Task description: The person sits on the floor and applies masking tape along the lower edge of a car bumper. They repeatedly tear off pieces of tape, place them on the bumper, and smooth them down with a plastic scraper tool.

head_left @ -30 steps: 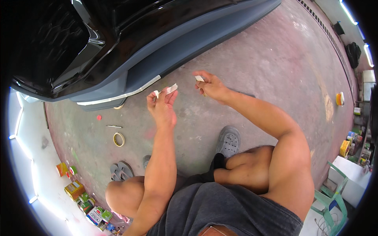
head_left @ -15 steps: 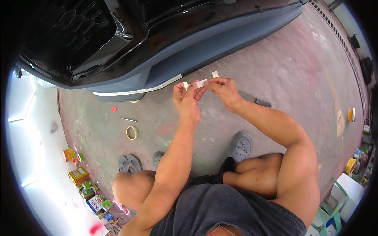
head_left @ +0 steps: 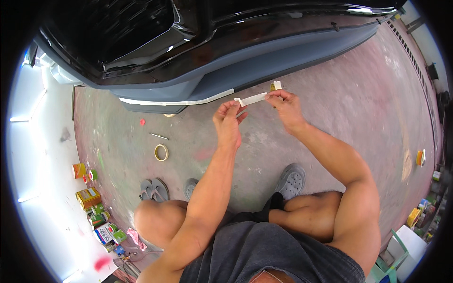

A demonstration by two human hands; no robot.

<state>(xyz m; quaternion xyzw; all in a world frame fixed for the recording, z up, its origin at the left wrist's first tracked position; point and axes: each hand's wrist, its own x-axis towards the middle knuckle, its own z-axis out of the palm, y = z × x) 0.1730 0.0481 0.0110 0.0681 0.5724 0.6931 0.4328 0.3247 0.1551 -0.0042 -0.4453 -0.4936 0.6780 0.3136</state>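
A short white strip of masking tape (head_left: 254,99) is stretched between my two hands, in front of the car bumper's lower edge. My left hand (head_left: 228,123) pinches its left end between thumb and fingers. Fingers closed, my right hand (head_left: 287,107) grips the other end, with part of a tape roll (head_left: 276,86) showing just beyond the fingers. The bumper (head_left: 188,85) is glossy black above and matte grey below. A line of white tape (head_left: 177,102) runs along the grey lower lip, left of my hands.
On the floor to the left lie another tape roll (head_left: 161,152), a thin pen-like tool (head_left: 159,136) and a red cap (head_left: 142,122). Flip-flops (head_left: 155,189) lie by my left knee. Cans (head_left: 104,231) line the left wall; a green chair (head_left: 394,254) stands lower right.
My hands have moved apart, the right one shifting rightward, so a longer piece of tape shows between them. The view has shifted slightly, and the bumper sits a little farther right.
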